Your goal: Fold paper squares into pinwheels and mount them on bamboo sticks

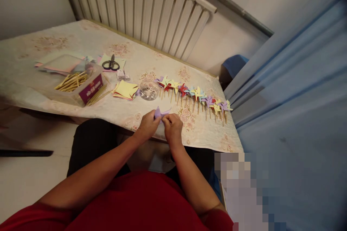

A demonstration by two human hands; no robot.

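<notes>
A purple paper pinwheel [158,112] is held between my two hands above the table's near edge. My left hand [148,125] is closed on its left side. With fingers pinched, my right hand [173,126] works at its right side; whether a pin or stick is between those fingertips is hidden. Just beyond my hands sits a clear round dish [149,90] of small shiny metal pieces. Beside it on the left lies a stack of cut yellow paper pieces [125,90]. A row of finished pinwheels [197,94] on thin sticks, in several colours, lies to the right.
A clear plastic box [73,95] of wooden sticks [72,81] stands at left, with more sticks beside it. Black-handled scissors [111,65] lie on paper sheets, near small white boxes [123,75]. A radiator [135,11] lines the back; a blue curtain [292,90] hangs at right.
</notes>
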